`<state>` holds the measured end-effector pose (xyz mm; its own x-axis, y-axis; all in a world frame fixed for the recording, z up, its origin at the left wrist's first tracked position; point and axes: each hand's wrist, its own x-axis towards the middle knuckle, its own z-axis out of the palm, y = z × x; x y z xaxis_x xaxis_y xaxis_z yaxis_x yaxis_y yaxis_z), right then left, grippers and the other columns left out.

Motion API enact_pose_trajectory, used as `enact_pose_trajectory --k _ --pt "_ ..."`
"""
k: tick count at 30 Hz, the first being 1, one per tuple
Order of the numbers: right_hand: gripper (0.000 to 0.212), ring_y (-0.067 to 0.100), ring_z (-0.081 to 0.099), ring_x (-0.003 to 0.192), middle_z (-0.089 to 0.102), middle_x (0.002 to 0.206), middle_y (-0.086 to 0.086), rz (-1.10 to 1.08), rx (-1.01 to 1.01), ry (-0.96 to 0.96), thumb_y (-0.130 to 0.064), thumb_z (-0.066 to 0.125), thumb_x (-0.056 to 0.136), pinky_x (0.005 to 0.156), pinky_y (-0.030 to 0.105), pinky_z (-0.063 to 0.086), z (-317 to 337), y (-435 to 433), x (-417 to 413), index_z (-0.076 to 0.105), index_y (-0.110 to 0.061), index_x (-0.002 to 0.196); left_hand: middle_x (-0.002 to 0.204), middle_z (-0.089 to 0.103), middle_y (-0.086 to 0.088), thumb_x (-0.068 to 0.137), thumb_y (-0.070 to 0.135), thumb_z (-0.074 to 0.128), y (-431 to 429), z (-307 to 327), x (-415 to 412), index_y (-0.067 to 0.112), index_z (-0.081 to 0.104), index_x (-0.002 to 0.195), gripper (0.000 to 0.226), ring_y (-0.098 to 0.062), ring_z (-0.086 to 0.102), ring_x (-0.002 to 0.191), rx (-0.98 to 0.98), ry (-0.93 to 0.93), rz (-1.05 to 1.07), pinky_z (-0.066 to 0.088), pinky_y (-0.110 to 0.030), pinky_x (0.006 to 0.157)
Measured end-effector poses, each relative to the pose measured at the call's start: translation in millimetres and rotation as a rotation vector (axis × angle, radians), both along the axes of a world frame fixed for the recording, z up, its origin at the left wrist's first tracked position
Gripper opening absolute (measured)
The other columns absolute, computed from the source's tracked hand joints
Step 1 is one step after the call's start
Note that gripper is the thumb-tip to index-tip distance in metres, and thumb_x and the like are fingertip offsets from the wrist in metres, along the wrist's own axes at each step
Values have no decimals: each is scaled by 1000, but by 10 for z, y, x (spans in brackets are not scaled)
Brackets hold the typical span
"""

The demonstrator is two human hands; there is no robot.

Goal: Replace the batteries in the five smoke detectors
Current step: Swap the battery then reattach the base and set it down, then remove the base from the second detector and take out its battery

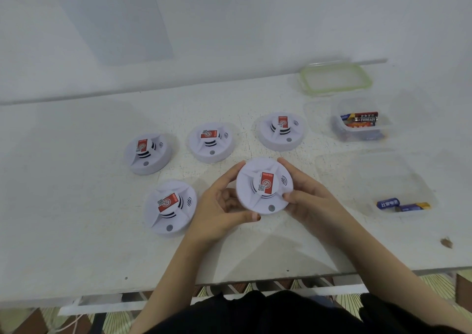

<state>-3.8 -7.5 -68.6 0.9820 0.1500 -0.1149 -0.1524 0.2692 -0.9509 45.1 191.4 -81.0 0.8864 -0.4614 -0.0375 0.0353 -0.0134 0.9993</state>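
On table (76, 231): centre detector (264, 185); other detectors (169, 207) (148, 153) (210, 142) (282, 130) at 8, 10, 11, 1 o'clock of it. Box (362, 105) holding batteries (361, 120) at 2, lid (335, 79) behind it. Big box (370, 180), two cells (403, 204) inside, at 3.

white table (76, 231), four smoke detectors (148, 153), tubs (335, 111), lid (305, 83)

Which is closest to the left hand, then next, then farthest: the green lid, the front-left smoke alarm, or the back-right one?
1. Front-left smoke detector, right beside the left hand, which grips the held smoke detector.
2. Back-right smoke detector, behind the hand and to the right.
3. Green lid, at the far back right.
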Motion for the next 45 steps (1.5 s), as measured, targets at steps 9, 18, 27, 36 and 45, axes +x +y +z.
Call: enact_pose_trajectory --k 9,18,27,36,45 --pt "48 -9 42 125 49 132 -26 -106 -551 -201 -22 56 91 101 10 34 115 -111 -131 40 -38 134 127 55 24 51 53 79 -89 26 -49 50 44 126 82 5 47 120 322 -326 39 36 -16 102" --pt "76 -5 10 134 29 147 -15 -124 -1103 -235 -52 18 77 110 15 -14 -137 -143 -113 27 -22 146 122 36 37 55 71 64 -122 -12 -26 24 48 139 97 2 33 114 587 -517 17 13 3 97" --pt "63 1 26 135 39 139 -15 -229 -1031 -241 -55 21 82 109 13 -3 -140 -114 -76 43 -30 135 136 46 11 71 42 78 235 376 -57 26 46 141 78 2 30 124 730 -570 95 13 -2 102" --pt "59 10 47 119 58 127 -3 -364 -1056 -299 -47 22 87 109 40 28 -194 -102 -1 59 -17 122 132 39 5 58 32 84 882 529 86 44 34 143 99 -21 34 128 1096 -221 8 41 -35 97" --pt "50 3 36 124 50 126 -14 -409 -1073 -396 -39 26 92 107 10 14 -82 -54 -36 56 -16 125 119 55 11 56 39 83 588 629 -18 35 46 124 77 -10 57 111 291 -386 103 50 -22 90"
